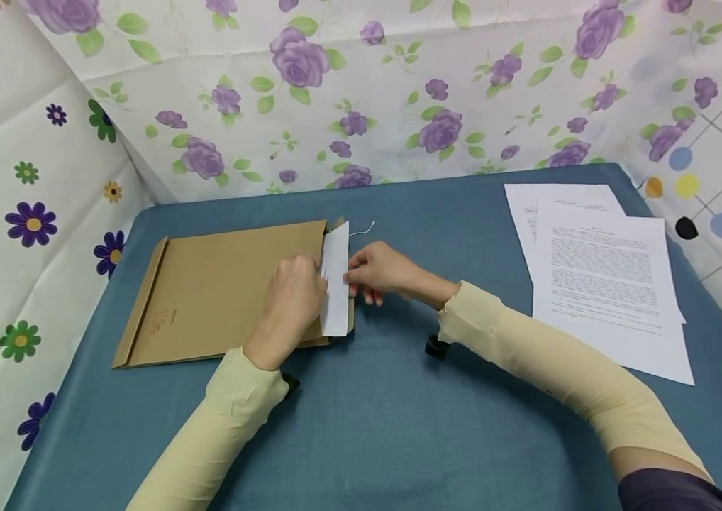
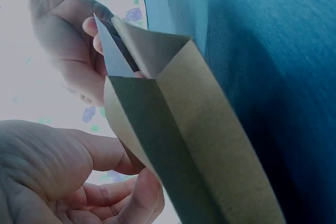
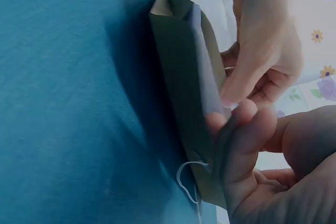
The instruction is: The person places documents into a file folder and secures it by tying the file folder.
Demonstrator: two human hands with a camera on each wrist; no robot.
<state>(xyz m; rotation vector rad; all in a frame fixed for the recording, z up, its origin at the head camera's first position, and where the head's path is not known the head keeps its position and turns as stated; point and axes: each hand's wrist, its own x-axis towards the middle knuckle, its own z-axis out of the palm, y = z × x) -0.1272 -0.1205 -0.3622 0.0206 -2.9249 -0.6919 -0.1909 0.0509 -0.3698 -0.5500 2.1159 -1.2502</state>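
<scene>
1. The right hand [image 1: 386,271] has its thumb and fingers closed in a pinch on the outer edge of the white, flat paper [image 1: 335,291]; I cannot tell whether it is one sheet or several.
2. The left hand [image 1: 287,305] has its fingers curled in a pinch on the upper panel at the mouth of the flat, brown cardboard document wallet [image 1: 227,284].
3. The paper sits partly inside that mouth, its exposed strip running front to back, across the wallet's long axis.
4. The wallet stretches leftward from the right fingers, its mouth facing them. Any sliding of the paper therefore depends on staying in line with that left-right axis; the right hand is nearer the paper's free edge.
5. Past the mouth's far corner lies a thin white string [image 1: 364,231].
6. Well apart, rightward on the blue cloth-covered worktop [image 1: 425,447], lie overlapping printed white sheets [image 1: 603,284].
</scene>
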